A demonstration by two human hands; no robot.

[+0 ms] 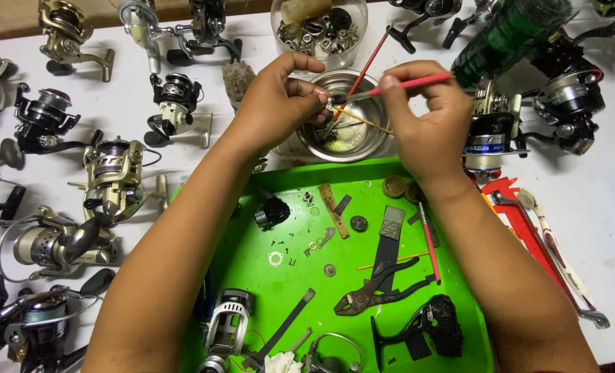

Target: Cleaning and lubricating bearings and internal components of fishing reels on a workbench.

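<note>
Two hands up over the steel bowl (pixel 363 141), just past the far edge of the green tray (pixel 266 276). Left hand (pixel 280 103) curled in, thumb and fingertips pinched tight on a tiny metal part (pixel 329 105), right above the bowl's near-left rim. Right hand (pixel 425 121) closed in a pen-style grip on a thin red brush (pixel 408 84), handle slanting across, working end aimed straight at that pinched part. Second red stick (pixel 364 69) leaning out of the bowl toward the clear tub of small parts (pixel 319 27) at the far edge of the white table (pixel 598 207). Thin yellowish stick (pixel 366 123) lying across the bowl.

On the tray: slip-joint pliers (pixel 373 290) near the middle, another red-handled tool (pixel 430 242) beside the right forearm, black reel housing (pixel 435 324) toward the near right corner, silver reel frame (pixel 228 321) near the left forearm, small washers and screws (pixel 300 252) scattered between.

Spinning reels (pixel 114 173) lined up down the left side of the table, more reels (pixel 563 103) at the far right. Red tool (pixel 515 214) just off the tray's right edge.
</note>
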